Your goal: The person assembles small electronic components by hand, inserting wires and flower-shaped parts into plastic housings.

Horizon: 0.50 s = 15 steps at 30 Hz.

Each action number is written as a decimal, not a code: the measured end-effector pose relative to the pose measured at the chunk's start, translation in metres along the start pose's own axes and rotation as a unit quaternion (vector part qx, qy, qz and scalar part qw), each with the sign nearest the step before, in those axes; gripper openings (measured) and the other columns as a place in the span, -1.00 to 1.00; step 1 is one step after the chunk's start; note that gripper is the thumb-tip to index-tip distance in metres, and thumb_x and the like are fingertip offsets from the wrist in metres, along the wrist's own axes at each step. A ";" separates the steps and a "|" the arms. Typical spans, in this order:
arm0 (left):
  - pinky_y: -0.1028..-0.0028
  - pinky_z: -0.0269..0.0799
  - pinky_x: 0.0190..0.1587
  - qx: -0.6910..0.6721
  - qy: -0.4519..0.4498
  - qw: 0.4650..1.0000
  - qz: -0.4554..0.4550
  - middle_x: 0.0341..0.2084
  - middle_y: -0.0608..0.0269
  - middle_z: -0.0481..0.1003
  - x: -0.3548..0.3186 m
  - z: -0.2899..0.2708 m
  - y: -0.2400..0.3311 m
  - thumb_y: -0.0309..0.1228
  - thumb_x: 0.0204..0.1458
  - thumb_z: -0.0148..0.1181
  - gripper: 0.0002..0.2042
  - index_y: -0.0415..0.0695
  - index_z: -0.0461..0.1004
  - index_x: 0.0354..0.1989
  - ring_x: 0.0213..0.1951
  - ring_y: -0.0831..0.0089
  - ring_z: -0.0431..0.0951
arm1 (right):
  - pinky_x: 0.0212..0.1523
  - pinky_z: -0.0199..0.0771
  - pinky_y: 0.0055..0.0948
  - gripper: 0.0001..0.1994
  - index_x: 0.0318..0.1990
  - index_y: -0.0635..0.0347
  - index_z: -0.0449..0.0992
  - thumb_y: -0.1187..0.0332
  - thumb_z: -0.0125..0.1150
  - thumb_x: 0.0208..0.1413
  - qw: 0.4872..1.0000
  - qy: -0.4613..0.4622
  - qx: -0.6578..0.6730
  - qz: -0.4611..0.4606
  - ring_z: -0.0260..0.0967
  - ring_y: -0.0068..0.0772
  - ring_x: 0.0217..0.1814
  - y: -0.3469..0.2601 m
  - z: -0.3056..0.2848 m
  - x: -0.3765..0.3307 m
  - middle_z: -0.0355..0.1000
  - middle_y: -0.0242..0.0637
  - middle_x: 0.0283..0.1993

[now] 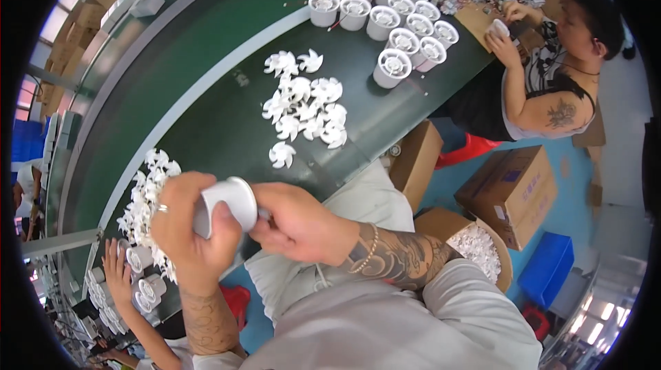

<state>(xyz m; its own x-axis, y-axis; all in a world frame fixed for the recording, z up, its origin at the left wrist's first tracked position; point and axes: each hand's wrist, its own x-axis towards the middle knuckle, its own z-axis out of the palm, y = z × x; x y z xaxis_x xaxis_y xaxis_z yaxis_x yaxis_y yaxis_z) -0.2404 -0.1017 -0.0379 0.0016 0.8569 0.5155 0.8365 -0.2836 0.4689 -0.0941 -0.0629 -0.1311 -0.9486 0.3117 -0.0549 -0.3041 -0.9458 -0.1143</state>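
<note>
A white cup-shaped plastic housing [239, 203] is tilted in my left hand [184, 224], which wraps round it with the thumb across its side. My right hand [295, 222] is closed right beside the housing's rim. A small greyish bit shows at its fingertips, but what they grip there is mostly hidden. Beyond my hands, a loose pile of white fan impellers [301, 110] lies on the green conveyor belt [227, 125]. More white impellers [147, 191] are heaped just past my left hand.
Several white housings [393, 67] stand at the belt's far right, by a co-worker [544, 74] holding a white part. Another person's hand [118, 275] is near white housings [148, 291] at lower left. Cardboard boxes [509, 187] and a blue bin [547, 268] stand on the right.
</note>
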 end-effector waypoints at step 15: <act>0.66 0.29 -0.53 -0.526 0.068 0.731 -0.429 -0.28 0.27 0.46 -0.058 0.051 -0.035 -0.29 0.20 0.06 -0.68 -0.22 0.37 0.02 -0.39 0.62 0.45 | -0.60 0.28 -0.59 -0.75 -0.32 0.22 0.43 0.21 0.02 0.27 0.618 0.460 -0.488 -0.411 0.30 -0.59 -0.54 -0.336 0.025 -0.121 0.36 -0.41 -0.49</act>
<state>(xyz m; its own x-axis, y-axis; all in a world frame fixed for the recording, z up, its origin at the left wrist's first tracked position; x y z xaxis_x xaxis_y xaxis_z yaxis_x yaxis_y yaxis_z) -0.2419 -0.1193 -0.1213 -0.3899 0.8837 -0.2589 -0.3869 0.0980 0.9169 0.1206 0.2145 -0.0610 0.0788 0.9944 -0.0699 -0.0270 -0.0680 -0.9973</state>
